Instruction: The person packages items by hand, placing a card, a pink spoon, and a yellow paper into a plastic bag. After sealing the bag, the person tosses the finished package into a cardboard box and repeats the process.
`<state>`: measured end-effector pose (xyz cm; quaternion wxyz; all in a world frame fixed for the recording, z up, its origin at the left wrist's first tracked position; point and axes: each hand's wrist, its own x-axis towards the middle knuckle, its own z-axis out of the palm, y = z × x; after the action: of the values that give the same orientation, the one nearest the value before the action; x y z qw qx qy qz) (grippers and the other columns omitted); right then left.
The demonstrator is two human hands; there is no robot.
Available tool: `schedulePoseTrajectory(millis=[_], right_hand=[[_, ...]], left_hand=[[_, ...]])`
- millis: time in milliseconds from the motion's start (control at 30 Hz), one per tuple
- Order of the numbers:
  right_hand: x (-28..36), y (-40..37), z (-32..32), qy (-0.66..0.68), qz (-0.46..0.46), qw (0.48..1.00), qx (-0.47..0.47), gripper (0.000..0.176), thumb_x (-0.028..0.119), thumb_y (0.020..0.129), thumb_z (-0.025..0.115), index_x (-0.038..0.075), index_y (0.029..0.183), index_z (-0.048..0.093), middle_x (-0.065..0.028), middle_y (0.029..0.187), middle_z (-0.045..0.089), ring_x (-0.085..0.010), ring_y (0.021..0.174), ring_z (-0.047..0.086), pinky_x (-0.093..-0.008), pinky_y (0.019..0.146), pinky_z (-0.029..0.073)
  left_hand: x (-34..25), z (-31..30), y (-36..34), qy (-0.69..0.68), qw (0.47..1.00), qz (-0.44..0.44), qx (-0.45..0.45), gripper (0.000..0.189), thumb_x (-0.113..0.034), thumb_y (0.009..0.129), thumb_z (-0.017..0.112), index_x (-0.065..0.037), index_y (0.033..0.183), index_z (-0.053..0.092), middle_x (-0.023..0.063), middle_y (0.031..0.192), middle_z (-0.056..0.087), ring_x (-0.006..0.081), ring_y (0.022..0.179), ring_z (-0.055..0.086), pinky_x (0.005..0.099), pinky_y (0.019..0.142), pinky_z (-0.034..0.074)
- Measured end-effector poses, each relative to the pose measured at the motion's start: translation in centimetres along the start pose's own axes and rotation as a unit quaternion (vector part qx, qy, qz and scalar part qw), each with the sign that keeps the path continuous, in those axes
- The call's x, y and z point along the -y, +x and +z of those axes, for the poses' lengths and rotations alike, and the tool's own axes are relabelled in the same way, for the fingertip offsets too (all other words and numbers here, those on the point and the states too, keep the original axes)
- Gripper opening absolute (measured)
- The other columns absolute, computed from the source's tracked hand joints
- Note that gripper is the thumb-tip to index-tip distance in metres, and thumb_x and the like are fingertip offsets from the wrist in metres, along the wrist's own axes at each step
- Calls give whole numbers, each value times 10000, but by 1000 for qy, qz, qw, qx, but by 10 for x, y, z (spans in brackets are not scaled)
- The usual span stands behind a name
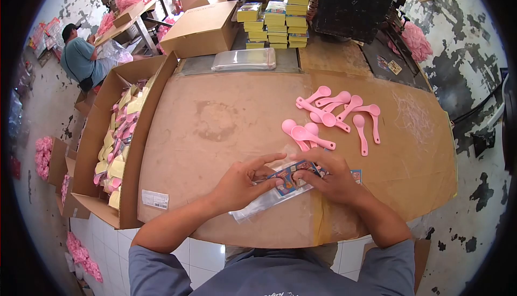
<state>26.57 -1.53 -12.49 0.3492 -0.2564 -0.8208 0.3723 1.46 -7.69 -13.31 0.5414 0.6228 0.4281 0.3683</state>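
A small blue printed card [289,184] is pinched between my two hands above the cardboard-covered table. My left hand [237,184] grips its left end, with the thumb on top and the index finger stretched past it. Across from it, my right hand [336,177] presses its thumb on the card and curls the fingers over the far side. Clear plastic bags [258,205] lie flat beneath my hands. Another printed card [356,176] peeks out beside my right hand. Just beyond are several pink measuring spoons [321,114], loosely heaped.
At left stands a long open carton [141,153] holding packed spoons and cards. Behind are a clear plastic case [244,59], a closed cardboard box [198,26] and stacks of yellow-edged cards [276,24]. A seated person [81,56] works at the far left.
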Motion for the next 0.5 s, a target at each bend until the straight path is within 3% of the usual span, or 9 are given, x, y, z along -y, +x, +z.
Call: schedulePoseTrajectory(millis=[67, 167, 267, 367, 500], right_hand=[[5, -3, 5, 68, 98, 991, -53, 269, 64, 910, 776, 30, 1168, 707, -40, 989, 715, -114, 912, 662, -270, 719, 519], [-4, -5, -1, 151, 140, 975, -84, 236, 95, 912, 780, 41, 1137, 730, -28, 982, 713, -113, 899, 652, -270, 719, 506], [1, -3, -1, 66, 119, 990, -24, 176, 112, 939, 748, 37, 1098, 734, -52, 971, 711, -141, 926, 655, -298, 778, 512], [5, 3, -1, 10, -27, 996, 83, 189, 96, 929, 742, 9, 1094, 718, -95, 1067, 697, -193, 999, 663, -344, 859, 528], [-22, 4, -18, -182, 23, 981, -66, 182, 146, 887, 766, 39, 1031, 732, -107, 1074, 661, -275, 993, 631, -402, 850, 487]], left_hand=[[-2, 1, 0, -28, 999, 1, -26, 528, -28, 1001, 676, 4, 1494, 486, 145, 1096, 766, 126, 1023, 702, 275, 895, 558], [-4, -1, 1, -72, 996, -5, -51, 526, -31, 1003, 675, -1, 1493, 486, 139, 1095, 767, 126, 1014, 707, 279, 884, 566], [-1, -3, 0, -76, 996, 4, -44, 504, -29, 1010, 659, -11, 1485, 493, 138, 1098, 764, 120, 1006, 708, 271, 853, 579], [-2, -2, -1, -46, 998, -7, -32, 475, -36, 1017, 649, -10, 1470, 507, 134, 1091, 760, 112, 992, 704, 263, 835, 588], [-5, -5, 1, -102, 992, -46, -51, 421, -36, 1015, 654, 5, 1422, 552, 136, 1094, 756, 120, 997, 709, 262, 838, 590]])
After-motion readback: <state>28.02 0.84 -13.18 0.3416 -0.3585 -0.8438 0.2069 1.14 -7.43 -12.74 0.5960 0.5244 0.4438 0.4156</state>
